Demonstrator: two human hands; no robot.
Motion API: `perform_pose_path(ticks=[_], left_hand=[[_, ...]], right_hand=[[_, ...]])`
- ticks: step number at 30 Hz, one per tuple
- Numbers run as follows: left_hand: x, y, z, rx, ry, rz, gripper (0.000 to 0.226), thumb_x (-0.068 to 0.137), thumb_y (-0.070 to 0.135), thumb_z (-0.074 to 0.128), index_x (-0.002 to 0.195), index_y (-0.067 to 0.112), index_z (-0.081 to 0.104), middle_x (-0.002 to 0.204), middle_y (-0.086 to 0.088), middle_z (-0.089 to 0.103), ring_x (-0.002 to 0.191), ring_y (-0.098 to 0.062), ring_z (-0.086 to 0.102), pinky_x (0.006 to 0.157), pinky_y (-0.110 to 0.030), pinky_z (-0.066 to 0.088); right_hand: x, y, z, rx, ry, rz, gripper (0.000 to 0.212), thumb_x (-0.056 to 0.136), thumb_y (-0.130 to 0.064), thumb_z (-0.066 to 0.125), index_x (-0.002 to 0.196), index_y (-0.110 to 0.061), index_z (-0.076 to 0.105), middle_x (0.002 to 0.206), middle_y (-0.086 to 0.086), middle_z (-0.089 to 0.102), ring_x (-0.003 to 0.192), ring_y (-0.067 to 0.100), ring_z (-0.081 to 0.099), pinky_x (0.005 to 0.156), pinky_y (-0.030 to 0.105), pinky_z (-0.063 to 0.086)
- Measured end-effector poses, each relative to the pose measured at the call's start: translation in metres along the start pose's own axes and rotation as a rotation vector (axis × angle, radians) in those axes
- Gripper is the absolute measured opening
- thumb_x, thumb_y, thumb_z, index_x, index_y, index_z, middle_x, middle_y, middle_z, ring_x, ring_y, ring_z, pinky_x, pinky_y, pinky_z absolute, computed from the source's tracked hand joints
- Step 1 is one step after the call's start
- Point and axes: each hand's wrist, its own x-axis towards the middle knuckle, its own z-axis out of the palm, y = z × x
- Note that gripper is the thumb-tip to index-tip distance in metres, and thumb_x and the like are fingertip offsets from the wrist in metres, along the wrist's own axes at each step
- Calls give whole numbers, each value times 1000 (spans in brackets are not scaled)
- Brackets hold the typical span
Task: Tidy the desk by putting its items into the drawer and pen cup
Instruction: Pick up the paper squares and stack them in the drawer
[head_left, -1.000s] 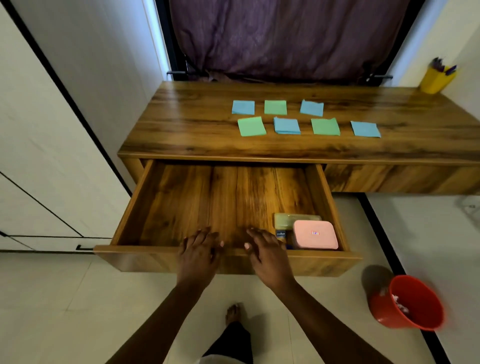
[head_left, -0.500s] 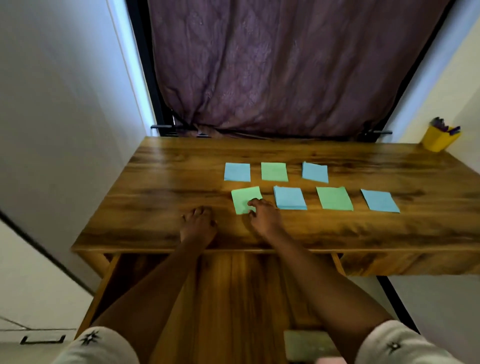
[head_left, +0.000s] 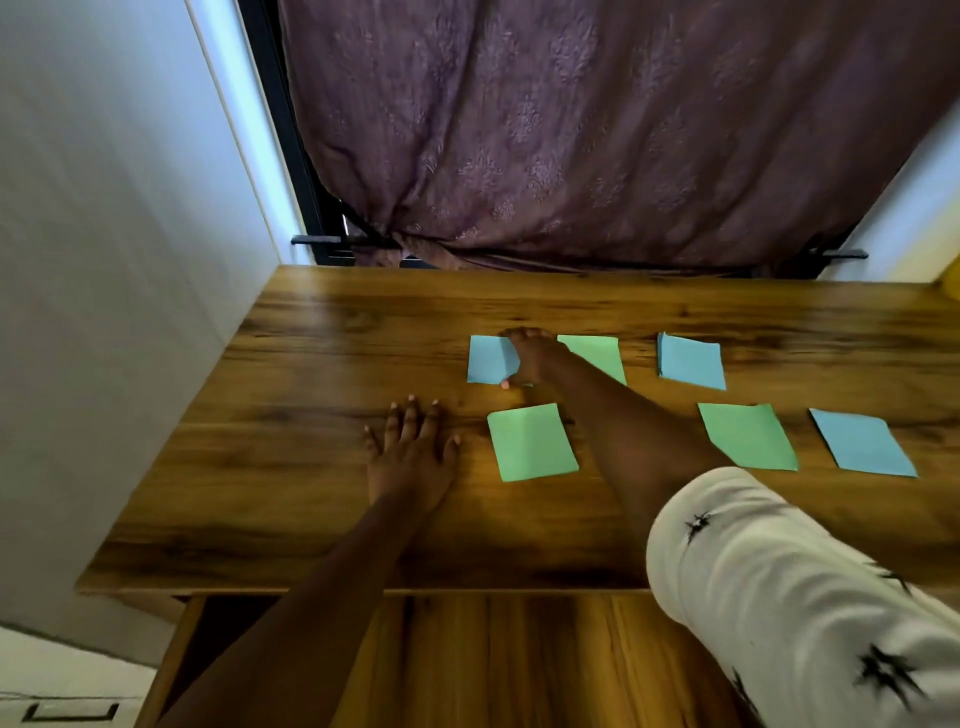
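Several blue and green sticky note pads lie in two rows on the wooden desk. My right hand reaches to the back-left blue pad and spans its right edge, fingers curled over the far corner and thumb at the near corner. My left hand lies flat on the desk, fingers spread, just left of the front green pad. Other pads: green, blue, green, blue. My forearm hides one front-row pad. The open drawer is below the desk edge. A sliver of the yellow pen cup shows far right.
A purple curtain hangs behind the desk. A white wall or cabinet closes the left side. My white patterned sleeve covers the drawer's right part.
Both hands left the drawer front and moved up onto the desk. My right hand went from the front green pad further back to the back-left blue pad. The camera leaned closer.
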Motion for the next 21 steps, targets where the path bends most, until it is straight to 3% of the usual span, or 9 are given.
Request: perform_pose_path(ticks=[4,8,10,14,16,18,21], left_hand=[[0,-1,1,15,8,7,63,94,60,18,150,36,2,160,0,-3,147,-23,-8,114,-52,-6],[1,-1,0,8,14,5,63,94,60,19,150,35,4,160,0,-2,147,-23,-6,114,-52,-6],[0,-1,0,8,11,6,63,94,60,19,150,35,5,160,0,-2,147,-23,-6,114,-52,-6],[5,-6,-1,-52,-29,-11,64,94,60,25,150,34,10,160,1,-1,147,-21,-7,114,-51,-7],[9,-3,-12,-254,-48,-74,64,93,59,34,149,30,20,160,-1,9,147,-22,1,115,-51,-4],[9,7,-30,-701,-14,-186,65,91,56,44,147,26,28,154,-5,28,142,-28,24,115,-47,18],[5,30,-61,-1340,74,-224,63,83,51,57,136,19,45,133,-2,55,117,-20,54,89,-26,48]], right_hand=[[13,7,-8,21,-86,-14,102,69,-46,78,148,-15,21,152,11,27,138,32,28,110,42,29],[20,9,-12,-23,-62,20,104,64,-49,81,146,-15,27,149,14,27,137,34,29,111,42,32],[20,9,-11,44,-1,-13,89,66,-42,82,140,-14,39,142,14,38,129,31,40,103,38,38],[9,13,-10,289,179,-55,33,79,-18,73,110,-10,63,118,11,61,107,28,58,80,28,43],[-4,14,-19,486,236,-58,22,82,-13,70,103,-9,65,107,10,66,95,23,61,75,27,43],[-25,12,-35,622,262,-94,21,84,-12,69,104,-10,65,98,7,64,89,20,58,75,31,46],[-62,10,-62,708,179,-189,22,85,-10,67,107,-9,65,94,5,63,89,18,59,80,33,50]])
